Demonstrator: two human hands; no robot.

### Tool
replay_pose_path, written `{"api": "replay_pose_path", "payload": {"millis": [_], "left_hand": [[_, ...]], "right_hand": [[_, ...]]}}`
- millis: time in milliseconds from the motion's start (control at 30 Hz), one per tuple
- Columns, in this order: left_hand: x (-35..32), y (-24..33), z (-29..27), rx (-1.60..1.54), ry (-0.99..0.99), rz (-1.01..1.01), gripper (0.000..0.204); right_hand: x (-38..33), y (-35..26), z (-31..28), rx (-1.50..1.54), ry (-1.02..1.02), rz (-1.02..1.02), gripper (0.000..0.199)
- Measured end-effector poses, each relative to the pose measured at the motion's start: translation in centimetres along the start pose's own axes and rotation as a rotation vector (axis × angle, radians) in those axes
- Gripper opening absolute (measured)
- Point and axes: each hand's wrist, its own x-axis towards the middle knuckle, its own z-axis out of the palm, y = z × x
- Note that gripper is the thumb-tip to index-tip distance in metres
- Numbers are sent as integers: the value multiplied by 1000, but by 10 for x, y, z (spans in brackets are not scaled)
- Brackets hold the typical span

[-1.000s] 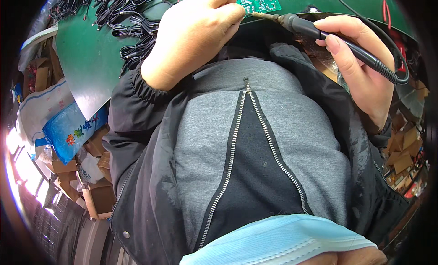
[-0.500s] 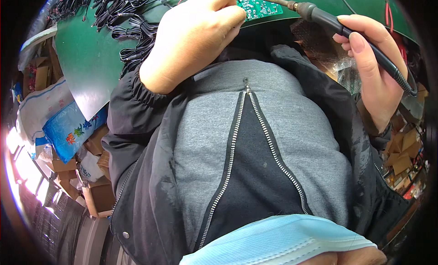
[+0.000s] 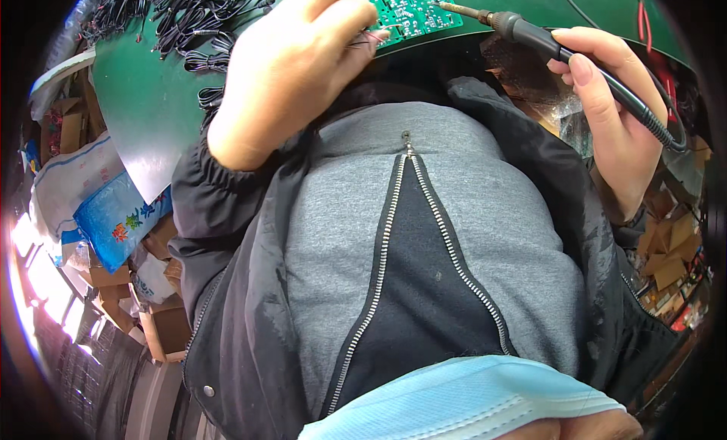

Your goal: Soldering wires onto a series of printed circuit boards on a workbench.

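In my right hand (image 3: 617, 110) is a soldering iron (image 3: 534, 37), gripped like a pen by its black handle. Its tip points left and lies over the right part of a green circuit board (image 3: 413, 14); whether it touches I cannot tell. My left hand (image 3: 291, 73) is closed at the board's left side, knuckles up. Thin wires (image 3: 371, 37), one reddish, stick out from between its fingers toward the board's near edge. The fingertips are mostly hidden beneath the hand.
Several bundles of black cable (image 3: 185, 20) lie on the green tabletop (image 3: 125, 84) at the far left. A red wire (image 3: 644, 23) is at the far right. Left of the table are a blue and white bag (image 3: 121, 216) and cardboard boxes (image 3: 166, 326). More cardboard (image 3: 670, 247) lies low right.
My left hand has drawn left and slightly nearer, so more of the board and the wire ends show. The board and the soldering iron have shifted a little left.
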Motion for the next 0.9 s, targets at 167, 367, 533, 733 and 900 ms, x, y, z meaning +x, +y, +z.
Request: {"api": "replay_pose_path", "payload": {"millis": [167,367,533,733,900], "left_hand": [[-3,-3,-15,151,-40,-111,15],[2,-29,-26,192,237,-171,35],[28,-28,-29,349,324,-113,22],[31,-18,-15,140,44,41,6],[32,-29,-33,-20,-125,-19,10]], "right_hand": [[0,7,3,57,17,-35,20],[0,4,4,33,-1,-44,19],[-1,-4,0,1,-16,-64,20],[-2,-2,-6,-33,47,-64,22],[-3,-4,-2,3,114,-66,22]]}}
